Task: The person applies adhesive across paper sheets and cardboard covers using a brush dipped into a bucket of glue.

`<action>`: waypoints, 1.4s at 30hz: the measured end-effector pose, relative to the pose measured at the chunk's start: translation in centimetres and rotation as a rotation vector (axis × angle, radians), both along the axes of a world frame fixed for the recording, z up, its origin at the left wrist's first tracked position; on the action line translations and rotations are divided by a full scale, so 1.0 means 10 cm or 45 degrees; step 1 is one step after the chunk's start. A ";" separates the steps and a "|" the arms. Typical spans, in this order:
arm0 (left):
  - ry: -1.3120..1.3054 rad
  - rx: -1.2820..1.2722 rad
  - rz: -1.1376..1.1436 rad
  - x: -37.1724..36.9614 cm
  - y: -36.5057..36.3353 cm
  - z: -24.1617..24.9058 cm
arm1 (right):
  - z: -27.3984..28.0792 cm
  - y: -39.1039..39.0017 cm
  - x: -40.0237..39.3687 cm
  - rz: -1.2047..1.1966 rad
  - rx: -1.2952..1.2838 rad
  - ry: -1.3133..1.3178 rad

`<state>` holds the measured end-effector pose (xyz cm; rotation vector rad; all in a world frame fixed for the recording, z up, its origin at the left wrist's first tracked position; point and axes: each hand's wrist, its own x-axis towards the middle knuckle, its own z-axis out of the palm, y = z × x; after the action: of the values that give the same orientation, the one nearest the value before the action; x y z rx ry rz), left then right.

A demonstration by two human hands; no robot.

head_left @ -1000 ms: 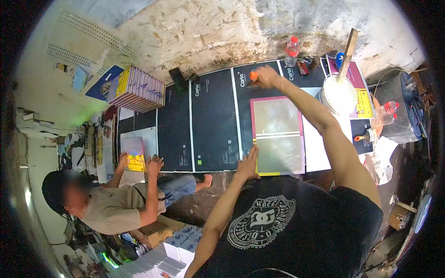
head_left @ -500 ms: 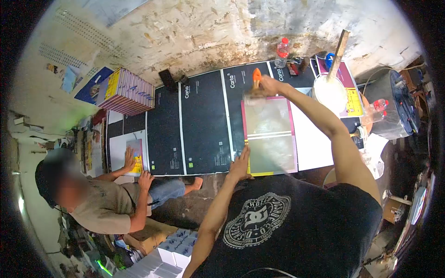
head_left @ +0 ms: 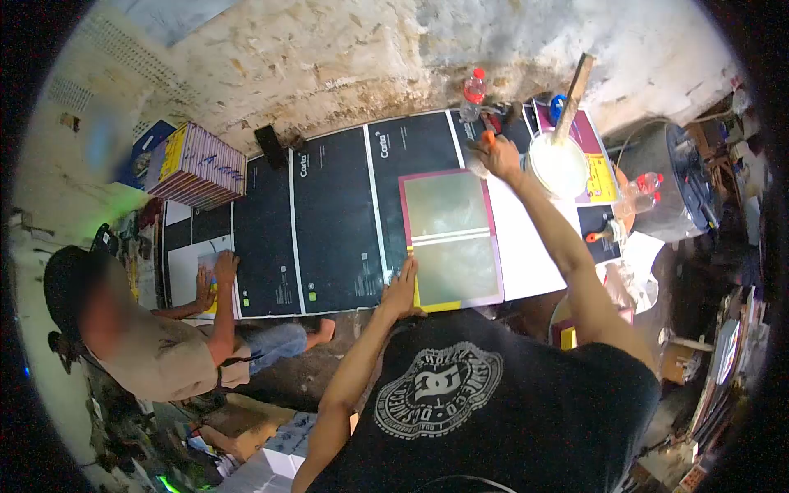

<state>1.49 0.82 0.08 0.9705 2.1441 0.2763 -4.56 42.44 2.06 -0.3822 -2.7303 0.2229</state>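
Note:
My right hand (head_left: 503, 158) is closed around an orange-handled brush (head_left: 488, 138), its head partly blurred, above the top right corner of a book cover (head_left: 448, 204). The cover lies inside-up: two grey boards with white strips between them and a maroon and yellow margin. Its surface looks wet. At the cover's lower left edge my left hand (head_left: 400, 292) rests with fingers stretched out, pressing on the margin. Just right of my right hand stands a tub of white paste (head_left: 560, 170) with a wooden stick (head_left: 575, 99) leaning in it.
Black printed sheets (head_left: 335, 222) cover the long table. A stack of books (head_left: 197, 164), a phone (head_left: 269, 146) and a plastic bottle (head_left: 472, 97) stand along the wall. White sheet (head_left: 534, 238) lies beside the cover. A co-worker (head_left: 156, 345) works at the left end. Another brush (head_left: 604, 235) lies right.
My right hand and the brush have moved from the cover's top edge rightward and down, towards the paste tub. My left hand stays on the cover's edge. The whole view has shifted slightly.

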 end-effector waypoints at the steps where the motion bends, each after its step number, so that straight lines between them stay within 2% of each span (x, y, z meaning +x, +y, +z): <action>1: 0.008 0.017 0.006 -0.01 0.01 -0.01 | 0.04 -0.02 0.08 -0.018 0.140 0.082; 3: 0.028 0.008 0.000 0.03 -0.02 0.02 | -0.12 -0.11 0.05 -0.085 -0.367 0.368; 5: 0.064 -0.030 -0.011 0.04 -0.02 0.07 | 0.16 -0.24 0.25 0.412 -0.692 0.047; 6: 0.067 -0.024 -0.007 0.02 -0.01 0.03 | 0.17 -0.18 0.25 0.525 -0.653 -0.259; 7: 0.058 -0.025 -0.007 0.02 -0.01 -0.02 | -0.01 -0.12 0.28 0.381 -0.531 -0.342; 9: 0.051 -0.048 -0.019 0.09 -0.08 -0.05 | 0.15 -0.21 0.30 -0.077 -0.397 -0.158; 11: 0.086 -0.064 -0.008 0.06 -0.03 -0.05 | 0.24 -0.34 0.29 0.040 0.178 0.186; 15: 0.098 0.008 -0.027 0.06 -0.08 -0.13 | -0.11 -0.90 0.23 0.378 -0.219 0.394; 17: 0.061 0.025 0.001 0.06 -0.09 -0.28 | -0.29 -1.55 0.28 0.388 -0.061 0.129; 19: 0.063 0.027 -0.007 0.03 -0.06 -0.30 | -0.38 -2.11 0.33 0.547 -0.099 0.038; 22: 0.086 0.018 -0.025 0.11 -0.10 -0.10 | -0.04 -2.10 0.26 0.520 -0.727 0.060; 23: 0.093 0.042 -0.015 0.08 -0.12 -0.07 | -0.10 -1.87 0.19 0.442 -0.642 0.022; 24: 0.109 0.067 -0.003 0.06 -0.11 -0.07 | 0.41 -1.85 0.21 0.306 -0.686 0.012; 25: 0.104 0.053 -0.002 0.07 -0.11 -0.09 | 0.33 -1.62 0.15 0.301 -0.635 0.224; 27: 0.098 0.030 0.005 0.06 -0.07 -0.11 | 0.29 -1.44 0.12 0.062 -0.578 0.316; 29: 0.102 0.057 0.034 0.05 -0.07 -0.12 | -0.09 -1.37 0.19 0.366 -0.541 0.388; 31: 0.093 0.040 0.029 0.07 -0.08 -0.08 | -0.51 -1.57 0.36 0.648 -0.066 0.087; 33: 0.079 -0.011 0.012 0.05 -0.06 -0.02 | -0.23 -2.03 0.51 0.377 -0.470 0.121; 34: 0.116 0.005 0.038 0.08 -0.04 -0.17 | -0.02 -2.07 0.52 0.334 -0.646 0.191; 37: 0.152 0.018 0.016 0.06 -0.06 -0.09 | -0.39 -1.42 0.82 -0.150 -0.666 0.066; 39: 0.179 0.030 0.008 0.08 -0.03 -0.11 | -0.46 -0.89 1.09 -0.143 -0.725 0.301; 41: 0.185 0.008 0.007 0.11 -0.03 -0.09 | -0.01 -0.80 1.32 -0.434 -0.441 0.165; 42: 0.185 -0.007 0.002 0.09 0.00 -0.07 | 0.01 -0.78 1.38 -0.463 -0.410 0.287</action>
<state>2.42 0.84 -0.58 1.0128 2.2756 0.2059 9.21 34.65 2.13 -0.8735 -2.3515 0.5690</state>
